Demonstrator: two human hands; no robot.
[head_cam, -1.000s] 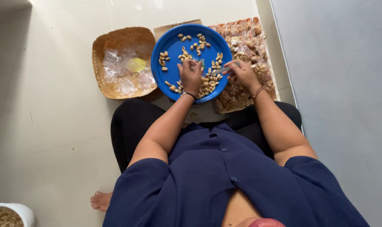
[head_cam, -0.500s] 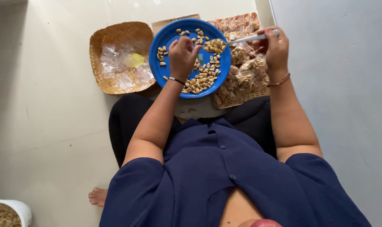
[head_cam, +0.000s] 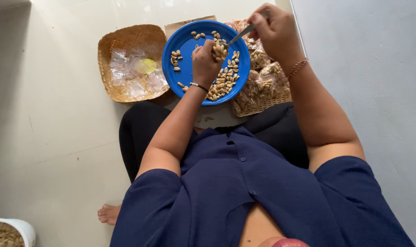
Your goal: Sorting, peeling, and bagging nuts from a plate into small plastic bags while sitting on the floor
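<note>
While my left hand (head_cam: 207,58) cups a pouch of peanuts over the round blue plastic plate (head_cam: 186,55), right-hand fingers (head_cam: 268,28) clamp a metal spoon (head_cam: 241,34); filled packets crowd the upper-right woven basket (head_cam: 263,89), loose nuts remain.

The person sits cross-legged, both arms stretched forward and bent at the elbows. The left hand (head_cam: 207,58) is cupped, fingers curled in around a small heap, back toward the camera, a thin dark band on its wrist. The right hand (head_cam: 274,29) is raised higher and further out, closed in a fist, a beaded bracelet on its wrist. One bare foot shows at the left.
</note>
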